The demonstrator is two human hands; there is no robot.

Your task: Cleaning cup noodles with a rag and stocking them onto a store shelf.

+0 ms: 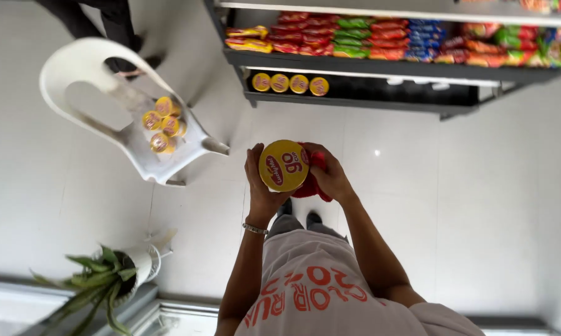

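Note:
A round cup with a yellow lid (283,165) is in front of me, its lid facing the camera. My left hand (260,183) wraps around the cup's left side. On the cup's right, my right hand (331,174) presses a red cloth (310,185) against it. Both hands are held above the white tiled floor, a little in front of my feet.
A white plastic chair (106,112) at the left holds several yellow-lidded cups (162,124). A dark shelf unit (367,62) at the top carries colourful snack packets and more such cups (289,83). A potted green plant (106,283) stands lower left. Another person's legs (100,25) are beyond the chair.

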